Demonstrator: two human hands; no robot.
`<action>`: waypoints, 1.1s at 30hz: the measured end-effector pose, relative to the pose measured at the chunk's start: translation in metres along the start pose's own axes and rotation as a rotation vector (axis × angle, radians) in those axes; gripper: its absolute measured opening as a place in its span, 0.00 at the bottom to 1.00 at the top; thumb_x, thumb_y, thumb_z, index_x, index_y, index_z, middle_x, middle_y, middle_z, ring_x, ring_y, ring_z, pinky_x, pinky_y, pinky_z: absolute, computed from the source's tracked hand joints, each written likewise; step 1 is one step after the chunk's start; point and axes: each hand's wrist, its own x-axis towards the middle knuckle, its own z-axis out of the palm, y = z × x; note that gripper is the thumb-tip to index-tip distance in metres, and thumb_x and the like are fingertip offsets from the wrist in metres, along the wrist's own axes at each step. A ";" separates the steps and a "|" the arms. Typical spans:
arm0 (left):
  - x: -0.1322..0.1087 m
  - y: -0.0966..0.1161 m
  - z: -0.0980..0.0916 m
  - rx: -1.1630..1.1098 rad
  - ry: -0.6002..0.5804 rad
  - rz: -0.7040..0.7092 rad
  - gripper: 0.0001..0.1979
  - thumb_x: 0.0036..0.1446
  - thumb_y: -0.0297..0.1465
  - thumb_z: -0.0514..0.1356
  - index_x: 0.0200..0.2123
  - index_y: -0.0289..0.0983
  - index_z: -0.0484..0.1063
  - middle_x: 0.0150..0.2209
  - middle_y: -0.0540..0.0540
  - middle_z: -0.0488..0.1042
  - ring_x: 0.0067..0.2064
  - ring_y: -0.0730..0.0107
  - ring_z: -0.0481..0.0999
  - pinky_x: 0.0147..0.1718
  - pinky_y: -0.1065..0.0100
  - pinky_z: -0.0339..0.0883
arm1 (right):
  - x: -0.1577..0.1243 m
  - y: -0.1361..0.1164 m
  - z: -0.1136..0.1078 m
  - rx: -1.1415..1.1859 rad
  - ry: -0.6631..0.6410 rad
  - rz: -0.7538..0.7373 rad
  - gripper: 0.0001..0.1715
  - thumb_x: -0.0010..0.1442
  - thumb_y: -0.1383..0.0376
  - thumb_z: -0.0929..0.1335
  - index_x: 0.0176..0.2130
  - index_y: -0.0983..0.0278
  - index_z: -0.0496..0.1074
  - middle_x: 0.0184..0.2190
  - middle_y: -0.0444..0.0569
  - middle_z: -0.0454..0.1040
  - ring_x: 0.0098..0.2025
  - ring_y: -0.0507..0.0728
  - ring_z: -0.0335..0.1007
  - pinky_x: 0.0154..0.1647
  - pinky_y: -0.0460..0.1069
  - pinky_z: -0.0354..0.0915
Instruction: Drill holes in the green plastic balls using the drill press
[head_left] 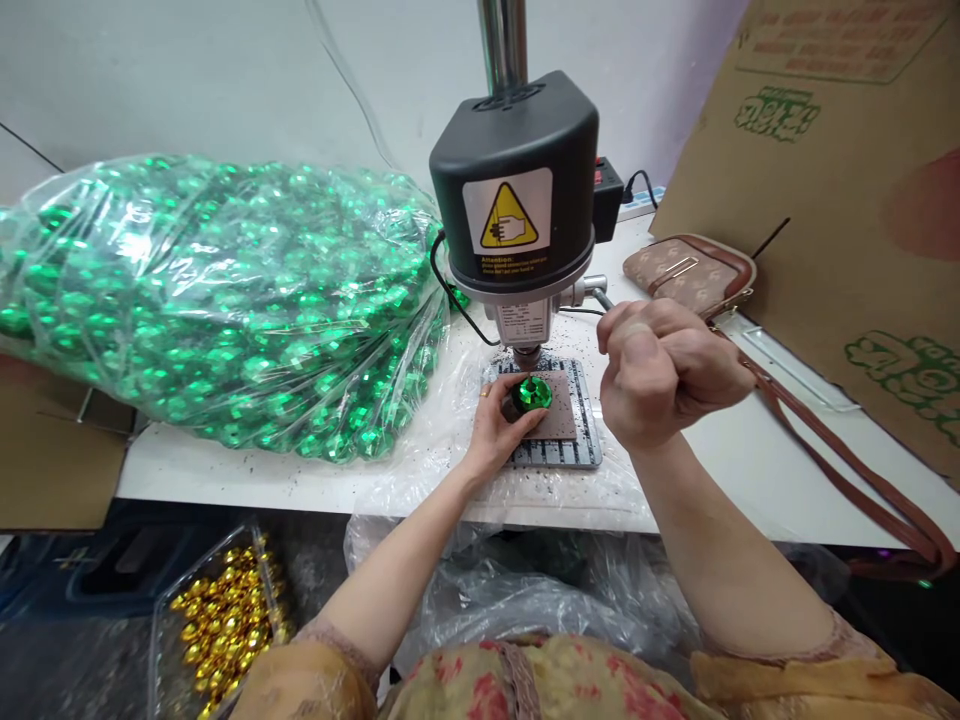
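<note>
A black drill press (517,180) with a yellow warning label stands at the middle of the white table. Under its chuck, my left hand (499,425) holds a shiny green faceted ball (535,393) between thumb and fingers, over a square board (564,405) on the slotted metal base (589,440). The drill tip is at the top of the ball. To the right of the press, my right hand (664,370) is closed round the end of the press's lever (600,292); the grip is hidden by my fingers.
A clear bag of green balls (225,310) fills the table's left side. At the right are a patterned purse (682,272) with a brown strap and a large cardboard box (847,200). Below left, a clear bin (157,650) holds gold balls (229,620). Plastic film hangs over the front edge.
</note>
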 end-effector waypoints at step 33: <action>-0.144 0.033 -0.055 0.349 -0.603 0.598 0.24 0.58 0.42 0.70 0.58 0.51 0.77 0.47 0.39 0.84 0.42 0.52 0.83 0.41 0.53 0.79 | 0.048 -0.002 0.021 -0.021 0.081 0.309 0.28 0.67 0.64 0.69 0.23 0.61 0.51 0.18 0.36 0.52 0.19 0.44 0.52 0.22 0.47 0.53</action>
